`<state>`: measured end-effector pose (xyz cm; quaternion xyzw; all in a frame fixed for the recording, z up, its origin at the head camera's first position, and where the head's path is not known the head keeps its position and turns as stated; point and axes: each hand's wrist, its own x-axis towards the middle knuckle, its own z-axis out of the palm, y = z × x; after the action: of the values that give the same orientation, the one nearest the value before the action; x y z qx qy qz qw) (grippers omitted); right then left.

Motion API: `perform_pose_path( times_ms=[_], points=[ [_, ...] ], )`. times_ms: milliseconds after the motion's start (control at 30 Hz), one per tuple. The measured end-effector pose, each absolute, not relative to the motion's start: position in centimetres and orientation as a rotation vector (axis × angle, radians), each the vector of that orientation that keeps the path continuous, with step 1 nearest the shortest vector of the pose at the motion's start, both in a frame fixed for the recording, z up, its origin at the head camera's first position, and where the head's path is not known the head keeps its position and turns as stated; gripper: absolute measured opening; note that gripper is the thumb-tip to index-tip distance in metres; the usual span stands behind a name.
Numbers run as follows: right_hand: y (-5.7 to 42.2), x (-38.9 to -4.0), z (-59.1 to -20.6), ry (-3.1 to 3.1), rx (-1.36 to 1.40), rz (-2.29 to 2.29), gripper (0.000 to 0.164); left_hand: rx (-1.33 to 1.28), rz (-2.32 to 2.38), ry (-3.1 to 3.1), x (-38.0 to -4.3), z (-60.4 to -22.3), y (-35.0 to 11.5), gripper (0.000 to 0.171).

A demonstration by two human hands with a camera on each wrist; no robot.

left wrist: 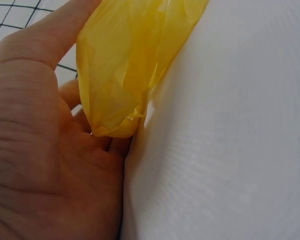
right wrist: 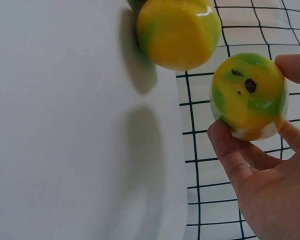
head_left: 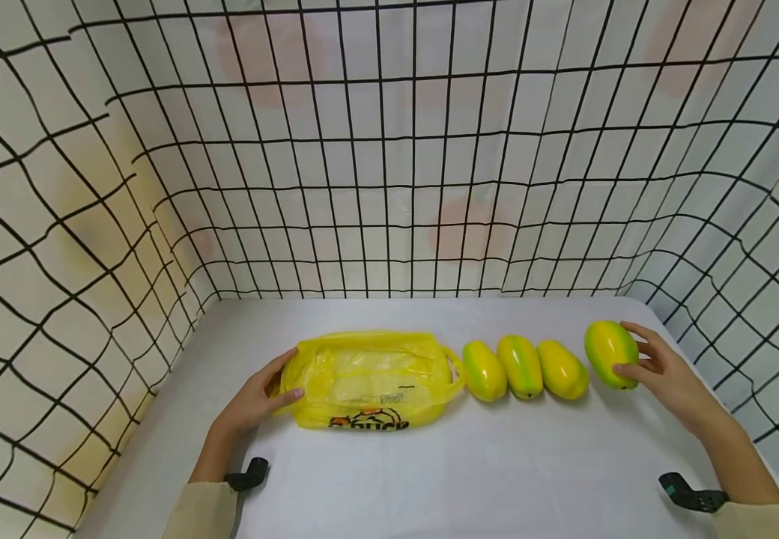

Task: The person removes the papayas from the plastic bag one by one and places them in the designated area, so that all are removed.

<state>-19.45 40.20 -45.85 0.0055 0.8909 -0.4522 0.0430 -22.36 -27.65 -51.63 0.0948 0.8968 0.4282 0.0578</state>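
Note:
A crinkled yellow plastic bag (head_left: 369, 374) with dark print lies on the white table, its loop handle (head_left: 457, 374) toward the fruit. My left hand (head_left: 258, 393) holds the bag's left end, thumb at the front and fingers at the back; in the left wrist view the yellow film (left wrist: 120, 65) sits between thumb and fingers. At the right, my right hand (head_left: 666, 374) grips a glossy yellow-green mango (head_left: 610, 353) between thumb and fingers. The right wrist view shows the held mango's dark-marked end (right wrist: 250, 95), with its shadow apart on the table.
Three more mangoes stand in a row between bag and right hand: one by the handle (head_left: 484, 371), a middle one (head_left: 519, 366) and a right one (head_left: 562, 369). Black wire grid (head_left: 389, 187) walls the white table (head_left: 457, 479) at the back and sides.

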Motion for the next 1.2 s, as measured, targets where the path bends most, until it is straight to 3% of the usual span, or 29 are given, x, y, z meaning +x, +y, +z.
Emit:
perform_pose_path(
  times_ms=[1200],
  points=[
    [40.5, -19.9, -49.4, 2.679, 0.054, -1.253, 0.092, 0.269, 1.293, 2.708, -22.5, -51.7, -27.7, 0.09]
  ],
)
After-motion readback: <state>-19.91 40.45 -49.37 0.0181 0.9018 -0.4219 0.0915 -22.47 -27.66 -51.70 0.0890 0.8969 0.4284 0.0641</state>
